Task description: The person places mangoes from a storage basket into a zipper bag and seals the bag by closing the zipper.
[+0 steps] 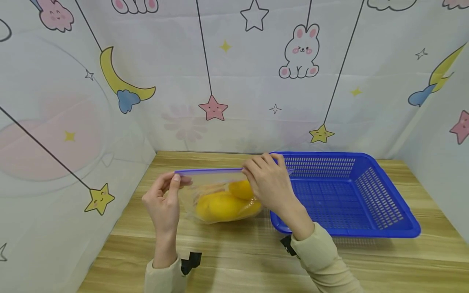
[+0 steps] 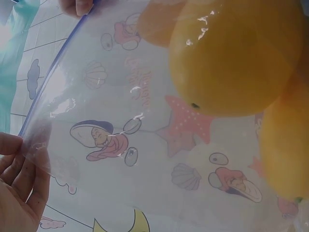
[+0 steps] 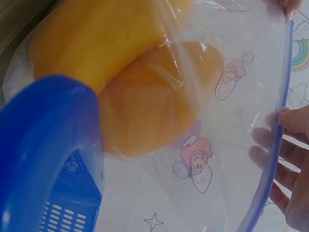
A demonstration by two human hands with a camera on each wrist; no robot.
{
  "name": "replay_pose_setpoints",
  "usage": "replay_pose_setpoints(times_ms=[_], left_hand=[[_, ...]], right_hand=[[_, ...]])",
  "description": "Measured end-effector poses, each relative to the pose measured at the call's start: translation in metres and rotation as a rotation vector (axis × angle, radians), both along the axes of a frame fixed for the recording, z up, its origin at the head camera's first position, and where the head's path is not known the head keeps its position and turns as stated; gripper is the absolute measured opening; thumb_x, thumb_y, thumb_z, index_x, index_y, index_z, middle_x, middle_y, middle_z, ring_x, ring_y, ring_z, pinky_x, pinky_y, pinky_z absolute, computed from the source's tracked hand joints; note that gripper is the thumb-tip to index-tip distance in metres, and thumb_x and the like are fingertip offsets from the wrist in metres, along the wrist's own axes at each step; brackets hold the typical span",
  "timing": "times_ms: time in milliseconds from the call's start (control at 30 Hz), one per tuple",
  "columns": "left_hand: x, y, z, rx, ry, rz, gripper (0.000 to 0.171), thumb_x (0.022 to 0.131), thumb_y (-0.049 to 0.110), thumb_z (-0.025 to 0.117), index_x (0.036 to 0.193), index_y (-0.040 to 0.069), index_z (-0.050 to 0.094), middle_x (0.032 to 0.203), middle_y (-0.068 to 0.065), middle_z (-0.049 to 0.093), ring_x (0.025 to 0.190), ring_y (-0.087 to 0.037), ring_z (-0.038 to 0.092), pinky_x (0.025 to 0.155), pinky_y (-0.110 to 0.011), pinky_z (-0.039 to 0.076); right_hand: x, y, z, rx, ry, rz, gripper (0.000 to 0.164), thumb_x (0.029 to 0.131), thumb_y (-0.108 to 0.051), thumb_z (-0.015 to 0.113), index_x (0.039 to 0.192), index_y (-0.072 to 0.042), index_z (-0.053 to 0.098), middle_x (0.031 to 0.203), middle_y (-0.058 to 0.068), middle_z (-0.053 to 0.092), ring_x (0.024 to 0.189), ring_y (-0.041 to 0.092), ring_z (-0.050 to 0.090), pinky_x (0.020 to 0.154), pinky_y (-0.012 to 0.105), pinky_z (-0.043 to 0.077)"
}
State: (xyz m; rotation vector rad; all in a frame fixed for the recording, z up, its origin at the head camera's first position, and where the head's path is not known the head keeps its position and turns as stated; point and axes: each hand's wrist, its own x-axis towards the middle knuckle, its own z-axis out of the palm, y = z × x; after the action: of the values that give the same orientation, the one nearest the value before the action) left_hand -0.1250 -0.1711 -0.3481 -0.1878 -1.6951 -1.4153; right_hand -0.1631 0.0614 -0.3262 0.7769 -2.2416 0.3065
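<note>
A clear zip bag [image 1: 216, 179] with a blue-purple zip strip hangs between my hands, printed with cartoon shells and a starfish [image 2: 188, 121]. Inside it lie several yellow mangoes [image 1: 223, 205], bunched toward the bottom. My left hand [image 1: 166, 199] pinches the bag's top left corner, thumb in front and fingers behind. With my right hand [image 1: 269, 183] I grip the zip strip [image 3: 270, 179] right of its middle, thumb on one side and fingers behind. The strip's right end sticks out past that hand.
A blue plastic basket [image 1: 393, 195] with slotted walls stands on the wooden table [image 1: 234, 260] at the right, its left rim close beside the bag. White curtains [image 1: 249, 81] with cartoon prints enclose the table at the back and sides.
</note>
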Motion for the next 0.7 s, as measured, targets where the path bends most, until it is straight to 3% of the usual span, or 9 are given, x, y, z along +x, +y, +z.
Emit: replay_pose_setpoints(times_ms=[233,500,700], left_hand=[[0.0003,-0.0001,-0.0002,-0.001,-0.012,0.002,0.014,0.092,-0.001,0.059,0.084,-0.008,0.068,0.076,0.023,0.070,0.065,0.001,0.068,0.068,-0.015,0.057],[0.0004,0.0002,0.0004,0.002,0.002,-0.006,0.014,0.092,0.000,0.059,0.085,-0.008,0.069,0.075,0.009,0.072,0.065,-0.001,0.069,0.068,-0.016,0.058],[-0.0004,-0.0004,-0.0010,0.004,0.007,-0.009,0.014,0.092,-0.001,0.059,0.085,-0.009,0.069,0.074,0.006,0.073,0.064,-0.002,0.069,0.067,-0.017,0.058]], right_hand=[[-0.0003,0.0021,-0.0004,0.002,-0.007,-0.004,0.012,0.097,-0.021,0.056,0.096,-0.018,0.067,0.096,-0.002,0.070,0.088,0.020,0.059,0.091,0.043,0.042],[-0.0006,0.0044,-0.0012,0.004,0.003,-0.003,0.011,0.097,-0.020,0.056,0.097,-0.018,0.067,0.095,-0.003,0.070,0.087,0.019,0.059,0.091,0.044,0.042],[-0.0003,0.0066,-0.0010,0.011,-0.003,-0.011,0.012,0.098,-0.021,0.055,0.096,-0.018,0.067,0.095,-0.002,0.070,0.088,0.020,0.059,0.091,0.044,0.042]])
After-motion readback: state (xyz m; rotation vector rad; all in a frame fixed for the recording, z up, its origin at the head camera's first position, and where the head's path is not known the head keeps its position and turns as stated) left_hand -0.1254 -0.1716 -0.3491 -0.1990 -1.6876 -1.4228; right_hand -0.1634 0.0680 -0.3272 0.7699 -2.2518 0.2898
